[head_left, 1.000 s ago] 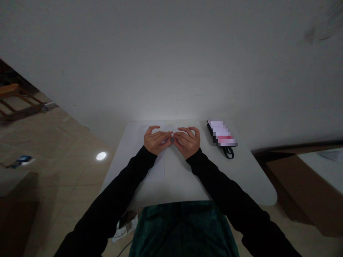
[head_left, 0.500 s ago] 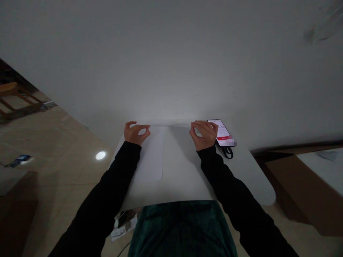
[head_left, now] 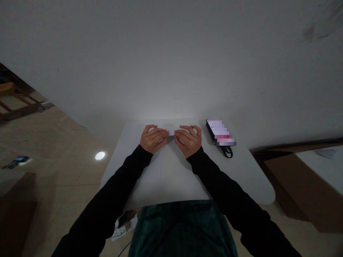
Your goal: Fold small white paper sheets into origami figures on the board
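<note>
Two hands (head_left: 170, 138), one phone (head_left: 220, 132), one table (head_left: 184, 185)

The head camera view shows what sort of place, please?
Probably a plain indoor room, perhaps a home or small workroom: a white table stands against a bare wall, with a tiled floor and a wooden stool or chair off to the left.

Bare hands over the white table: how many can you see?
2. The left bare hand is over the white paper; the right bare hand is between it and the black-edged phone with a lit screen.
</note>
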A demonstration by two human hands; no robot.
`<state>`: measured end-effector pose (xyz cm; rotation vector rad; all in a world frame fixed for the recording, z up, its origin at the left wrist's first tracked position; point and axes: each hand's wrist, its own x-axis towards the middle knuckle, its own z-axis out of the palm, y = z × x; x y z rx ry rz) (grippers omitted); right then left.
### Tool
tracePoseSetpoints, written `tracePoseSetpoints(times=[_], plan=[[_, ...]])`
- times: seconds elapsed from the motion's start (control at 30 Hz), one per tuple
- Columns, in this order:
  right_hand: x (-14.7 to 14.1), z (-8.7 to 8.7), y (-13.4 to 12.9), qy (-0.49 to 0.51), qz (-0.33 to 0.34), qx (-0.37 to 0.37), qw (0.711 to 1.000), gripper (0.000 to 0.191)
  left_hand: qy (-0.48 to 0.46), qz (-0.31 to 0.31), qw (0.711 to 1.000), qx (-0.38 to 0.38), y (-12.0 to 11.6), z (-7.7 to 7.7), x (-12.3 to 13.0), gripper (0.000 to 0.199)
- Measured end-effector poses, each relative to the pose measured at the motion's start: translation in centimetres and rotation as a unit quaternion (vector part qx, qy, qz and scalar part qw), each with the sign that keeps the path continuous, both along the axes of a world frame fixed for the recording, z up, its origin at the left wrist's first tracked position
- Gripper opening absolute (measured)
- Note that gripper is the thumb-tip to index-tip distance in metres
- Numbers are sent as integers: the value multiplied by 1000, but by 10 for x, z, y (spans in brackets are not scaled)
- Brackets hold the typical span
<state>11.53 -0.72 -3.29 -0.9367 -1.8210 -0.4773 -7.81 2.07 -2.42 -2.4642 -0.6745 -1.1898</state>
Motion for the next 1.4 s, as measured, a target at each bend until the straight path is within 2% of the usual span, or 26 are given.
tracePoseSetpoints(times=[0.1,0.33,0.53,0.77,0.9,1.0,1.17,1.3,1.4], plan=[[-8,1,-3,-12,-19,-4,1000,9,-6,3,1000,16,-1,0,-1,26],[-9,-1,-2,-38,4,-12,999,13,-5,27,1000,-12,-5,-4,3,23],[-8,-1,1,-49,10,6,999,13,-10,45,999,-7,-4,3,2,11],[-9,1,4,-40,-10,3,999,15,-25,59,998,-1,-1,7,-2,12],[-3,1,6,-23,-13,-10,1000,14,-36,78,996,-16,5,4,-10,10],[2,1,9,-5,-16,9,1000,13,-49,88,995,-28,12,2,-21,11],[7,-1,13,9,-38,6,999,14,-61,120,991,-19,19,2,-32,14],[12,-2,14,9,-31,18,999,13,-54,135,989,-9,23,0,-38,15],[20,-3,17,35,-59,15,998,12,-82,163,983,-4,29,-3,-53,13]])
